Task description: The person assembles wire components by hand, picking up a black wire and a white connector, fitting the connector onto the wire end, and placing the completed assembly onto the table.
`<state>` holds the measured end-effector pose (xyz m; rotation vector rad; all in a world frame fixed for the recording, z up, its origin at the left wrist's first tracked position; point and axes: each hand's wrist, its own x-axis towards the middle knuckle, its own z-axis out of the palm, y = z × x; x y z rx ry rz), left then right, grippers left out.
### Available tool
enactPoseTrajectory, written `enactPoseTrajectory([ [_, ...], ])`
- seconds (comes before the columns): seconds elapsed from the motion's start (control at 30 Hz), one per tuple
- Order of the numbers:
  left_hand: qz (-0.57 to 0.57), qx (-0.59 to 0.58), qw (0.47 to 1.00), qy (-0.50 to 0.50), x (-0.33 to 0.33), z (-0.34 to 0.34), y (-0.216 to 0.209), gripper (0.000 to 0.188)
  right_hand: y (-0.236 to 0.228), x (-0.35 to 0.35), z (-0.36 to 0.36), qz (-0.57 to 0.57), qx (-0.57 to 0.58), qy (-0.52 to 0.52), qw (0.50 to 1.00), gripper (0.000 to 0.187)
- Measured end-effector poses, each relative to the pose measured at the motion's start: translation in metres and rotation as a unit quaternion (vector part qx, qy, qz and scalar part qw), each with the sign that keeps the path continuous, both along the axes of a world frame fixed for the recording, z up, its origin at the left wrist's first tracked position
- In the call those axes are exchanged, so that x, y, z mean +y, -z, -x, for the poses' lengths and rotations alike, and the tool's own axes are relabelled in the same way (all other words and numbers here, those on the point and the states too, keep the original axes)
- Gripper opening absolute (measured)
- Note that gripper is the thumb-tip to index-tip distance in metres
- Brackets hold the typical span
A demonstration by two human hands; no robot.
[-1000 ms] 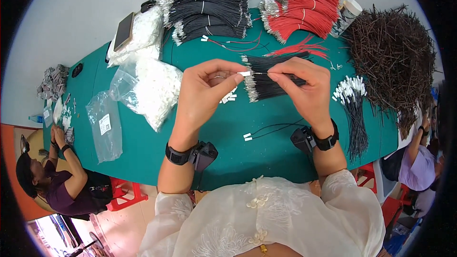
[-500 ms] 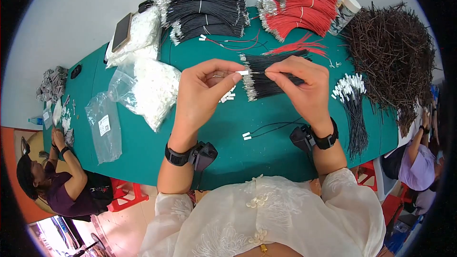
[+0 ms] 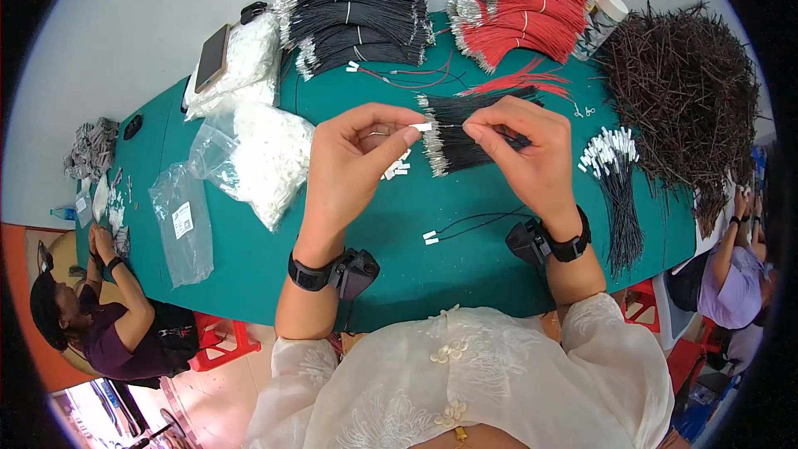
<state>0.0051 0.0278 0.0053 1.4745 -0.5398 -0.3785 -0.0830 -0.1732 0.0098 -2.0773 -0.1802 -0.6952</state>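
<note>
Between thumb and forefinger, my left hand (image 3: pixel 353 162) pinches a small white connector housing (image 3: pixel 423 127). My right hand (image 3: pixel 529 145) is closed on a thin wire, whose silvery terminal end (image 3: pixel 449 125) points at the housing; whether the tip is inside cannot be made out. Beneath my hands lies a row of loose black wires (image 3: pixel 453 154) with metal ends to the left. Several loose white housings (image 3: pixel 397 168) sit partly hidden behind my left thumb. Nearer me, a black wire pair with white ends (image 3: pixel 431 238) rests on the green table (image 3: pixel 399 274).
Bundled black wires (image 3: pixel 353 12) and red wires (image 3: pixel 528 12) are stacked at the back. Bags of white housings (image 3: pixel 270 150) stand left. Finished-looking wires with white ends (image 3: pixel 615 191) and a brown tangled heap (image 3: pixel 677 91) lie right. People sit at both sides.
My hands stay almost in place, the housing and wire still held end to end. At the far right, another person's arms have shifted slightly.
</note>
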Motion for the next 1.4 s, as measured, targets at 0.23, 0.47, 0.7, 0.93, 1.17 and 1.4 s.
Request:
enactPoseTrajectory([
  [0.23,-0.005,0.006,1.0,0.008,0.0,0.001,0.0,0.016,0.001,-0.001,-0.001,0.003,0.0,-0.011,1.0,0.008],
  [0.47,0.008,0.008,1.0,0.008,-0.001,0.001,0.0,0.016,0.003,-0.001,0.0,-0.003,0.005,-0.018,1.0,0.009],
  [0.7,0.003,0.008,1.0,0.012,-0.001,0.002,0.005,0.014,0.005,0.001,-0.002,0.003,-0.003,-0.019,1.0,0.009],
  [0.93,-0.007,0.015,1.0,0.009,-0.003,0.004,0.007,0.013,0.008,0.003,-0.002,0.017,-0.018,-0.027,0.999,0.01],
  [1.17,0.017,0.031,0.999,0.004,-0.005,0.005,0.008,0.013,0.011,0.008,-0.003,0.032,-0.046,-0.019,0.998,0.01],
  [1.4,0.002,0.033,0.999,0.015,-0.003,0.003,0.011,0.012,0.012,0.009,-0.003,0.036,-0.034,-0.013,0.999,0.01],
])
